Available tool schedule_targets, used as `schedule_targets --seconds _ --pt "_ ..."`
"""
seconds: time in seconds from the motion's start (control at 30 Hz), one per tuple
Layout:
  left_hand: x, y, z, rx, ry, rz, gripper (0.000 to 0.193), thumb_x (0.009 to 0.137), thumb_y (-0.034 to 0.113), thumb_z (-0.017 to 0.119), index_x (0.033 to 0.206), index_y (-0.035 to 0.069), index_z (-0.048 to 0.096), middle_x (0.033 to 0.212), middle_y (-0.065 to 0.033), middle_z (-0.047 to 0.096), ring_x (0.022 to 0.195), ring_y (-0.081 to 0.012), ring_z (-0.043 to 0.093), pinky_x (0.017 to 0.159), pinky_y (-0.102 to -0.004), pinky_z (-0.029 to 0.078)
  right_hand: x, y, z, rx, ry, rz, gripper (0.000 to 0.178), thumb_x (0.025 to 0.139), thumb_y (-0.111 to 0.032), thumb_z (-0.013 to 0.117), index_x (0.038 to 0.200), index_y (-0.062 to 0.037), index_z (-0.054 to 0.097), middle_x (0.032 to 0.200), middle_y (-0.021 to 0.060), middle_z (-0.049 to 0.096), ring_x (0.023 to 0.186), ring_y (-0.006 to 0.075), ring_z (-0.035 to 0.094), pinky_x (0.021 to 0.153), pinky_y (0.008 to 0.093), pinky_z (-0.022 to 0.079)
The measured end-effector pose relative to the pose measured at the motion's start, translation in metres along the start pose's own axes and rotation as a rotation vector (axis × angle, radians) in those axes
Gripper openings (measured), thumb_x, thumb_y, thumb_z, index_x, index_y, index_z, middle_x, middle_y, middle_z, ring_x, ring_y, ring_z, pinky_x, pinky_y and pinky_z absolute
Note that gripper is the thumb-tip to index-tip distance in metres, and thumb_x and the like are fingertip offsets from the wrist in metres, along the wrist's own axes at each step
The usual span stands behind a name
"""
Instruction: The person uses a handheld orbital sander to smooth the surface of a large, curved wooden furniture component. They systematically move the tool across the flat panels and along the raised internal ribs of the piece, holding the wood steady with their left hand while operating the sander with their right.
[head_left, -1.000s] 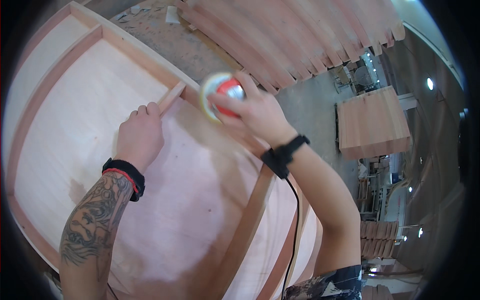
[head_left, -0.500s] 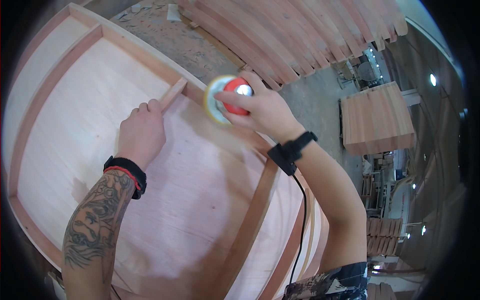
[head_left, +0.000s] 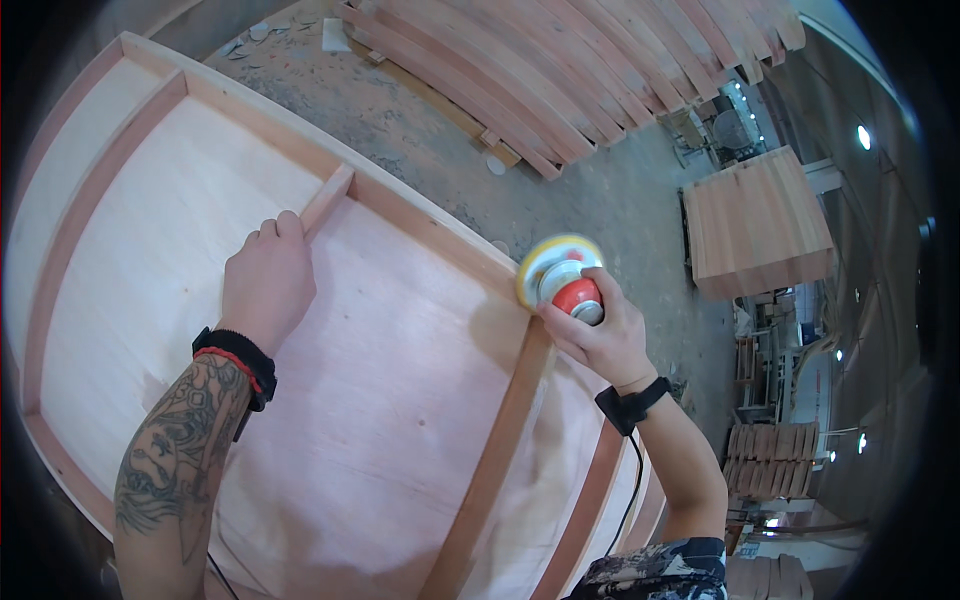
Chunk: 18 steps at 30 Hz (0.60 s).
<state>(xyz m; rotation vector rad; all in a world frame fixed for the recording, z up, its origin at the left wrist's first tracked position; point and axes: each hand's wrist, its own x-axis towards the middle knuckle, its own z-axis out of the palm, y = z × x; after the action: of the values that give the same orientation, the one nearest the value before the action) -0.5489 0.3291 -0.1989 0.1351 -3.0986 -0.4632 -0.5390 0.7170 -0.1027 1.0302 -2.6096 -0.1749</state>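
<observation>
Sander [head_left: 578, 298] and right hand [head_left: 612, 335] have shifted along the far rail [head_left: 430, 225] of the wooden frame, from near the short rib [head_left: 328, 203] to the point where the long rib [head_left: 495, 450] meets that rail. Left hand [head_left: 268, 280] has stayed on the short rib.

Right-hand fingers: part-curled, spread around the sander's red and silver body, tool firmly held. Sander's round, yellow-edged disc overlaps the far rail's outer edge in view; actual contact cannot be told. Left-hand fingers: bent over the short rib, on the near side of the far rail; thumb hidden, so closeness of grip on its underside cannot be told.

Dark band [head_left: 236, 365] with red cord on left wrist, tattooed forearm below it, both nearer than the far rail. Black strap [head_left: 632, 405] with a small box on right wrist, near the far rail; thin cable [head_left: 634, 480] hangs from it. Pale panel [head_left: 390, 380] spreads on the near side of the far rail, between the ribs.

Beyond the far rail: dusty floor [head_left: 420, 130], pinkish stacked boards [head_left: 520, 80], a white scrap [head_left: 335, 35]. Well apart from it, off past the right hand: squared timber stack [head_left: 760, 230].
</observation>
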Motion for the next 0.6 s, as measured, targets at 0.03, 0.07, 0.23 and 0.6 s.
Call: schedule_targets --seconds 0.03,0.07,0.23,0.6 --pt "0.001 0.001 -0.001 0.003 -0.002 -0.003 0.015 0.098 0.014 0.058 0.105 0.002 0.052 0.101 -0.0168 0.067 0.092 -0.0333 0.070 0.076 -0.0449 0.060 0.003 0.000 0.000 -0.032 0.022 -0.074 0.054 0.073 -0.022 0.085 0.121 -0.0402 0.068 0.115 0.0128 0.064 0.079 0.0271 0.069 0.065 0.0332 0.059" --pt "0.001 0.001 -0.002 0.006 -0.003 -0.007 0.015 0.098 0.014 0.058 0.105 0.002 0.052 0.101 -0.0168 0.067 0.092 -0.0333 0.070 0.075 -0.0448 0.060 0.010 -0.003 0.003 -0.064 0.044 -0.150 0.054 0.073 -0.022 0.085 0.120 -0.0416 0.068 0.115 0.0119 0.064 0.077 0.0258 0.068 0.064 0.0324 0.059" --pt "-0.001 0.000 -0.003 -0.019 0.018 0.002 0.015 0.098 0.014 0.058 0.104 0.003 0.052 0.101 -0.0167 0.067 0.093 -0.0331 0.069 0.077 -0.0449 0.060 0.051 -0.041 0.020 -0.168 0.030 -0.325 0.055 0.071 -0.017 0.079 0.117 -0.0476 0.070 0.128 0.0109 0.057 0.080 0.0185 0.064 0.063 0.0291 0.057" --pt "-0.001 -0.006 0.005 -0.062 0.047 0.027 0.021 0.099 0.019 0.061 0.106 0.002 0.051 0.100 -0.0179 0.066 0.091 -0.0362 0.068 0.076 -0.0478 0.058 0.188 -0.084 0.051 0.040 0.239 -0.213 0.038 0.079 -0.026 0.073 0.114 -0.0417 0.072 0.135 0.0206 0.053 0.077 0.0280 0.067 0.051 0.0335 0.055"
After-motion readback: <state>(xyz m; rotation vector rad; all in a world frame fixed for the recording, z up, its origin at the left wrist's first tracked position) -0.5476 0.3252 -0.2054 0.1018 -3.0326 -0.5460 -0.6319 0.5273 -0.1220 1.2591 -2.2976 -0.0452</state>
